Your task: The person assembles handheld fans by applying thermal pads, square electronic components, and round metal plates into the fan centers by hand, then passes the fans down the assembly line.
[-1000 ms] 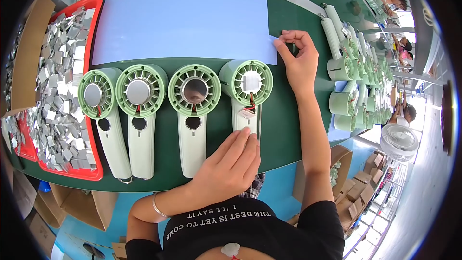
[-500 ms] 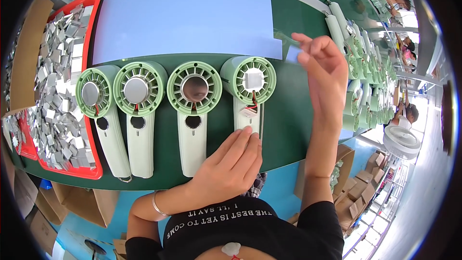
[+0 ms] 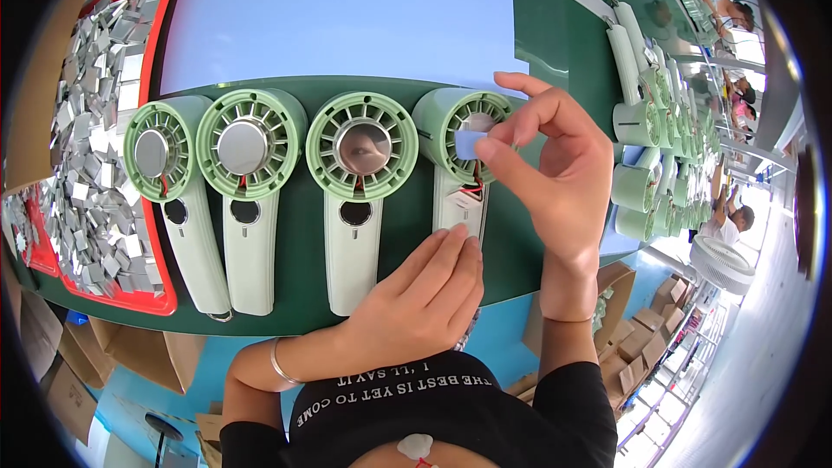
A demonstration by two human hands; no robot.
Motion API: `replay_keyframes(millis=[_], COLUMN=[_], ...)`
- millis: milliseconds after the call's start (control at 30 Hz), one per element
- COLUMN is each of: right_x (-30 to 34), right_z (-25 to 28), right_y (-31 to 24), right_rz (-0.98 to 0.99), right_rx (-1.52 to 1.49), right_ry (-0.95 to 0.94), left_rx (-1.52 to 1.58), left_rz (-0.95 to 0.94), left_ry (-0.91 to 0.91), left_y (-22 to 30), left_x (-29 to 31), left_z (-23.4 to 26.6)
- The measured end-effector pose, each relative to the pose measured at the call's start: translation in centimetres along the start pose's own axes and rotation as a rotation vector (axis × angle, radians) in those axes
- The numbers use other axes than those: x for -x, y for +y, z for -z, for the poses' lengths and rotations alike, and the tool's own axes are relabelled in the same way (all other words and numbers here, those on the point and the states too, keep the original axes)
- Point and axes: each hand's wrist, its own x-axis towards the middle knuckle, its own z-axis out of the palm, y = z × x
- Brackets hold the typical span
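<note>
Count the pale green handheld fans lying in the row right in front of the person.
4: far left, second, third, and rightmost, partly covered by both hands. More lie at the right edge.

Four pale green handheld fan housings (image 3: 260, 199) lay side by side on the dark green bench (image 3: 555, 43), with only narrow strips of bench between their handles. A red tray of small silver squares (image 3: 104, 121) closed off the left, and a crowd of more green fan parts (image 3: 650, 121) closed off the right. Behind the fans, a wide light blue sheet (image 3: 347, 9) lay flat and bare, leaving open room above it.
</note>
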Motion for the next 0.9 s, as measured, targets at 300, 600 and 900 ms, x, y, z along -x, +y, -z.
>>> replay_keyframes(millis=[300,600,900], right_x=[0.33,0.25,0.25], right_z=[-0.07,-0.11,-0.11], right_y=[-0.01,0.12,0.0], right_rz=[-0.012,-0.003,0.011], right_rx=[0.043,0.037,0.075], right_ry=[0.1,0.102,0.102], left_rx=[-0.009,-0.021,-0.039], left_rz=[0.016,0.014,0.01], left_ry=[0.011,0.017,0.023], left_y=[0.19,0.15,0.08], left_x=[-0.02,0.05,0.16], left_z=[-0.23,-0.26,-0.49])
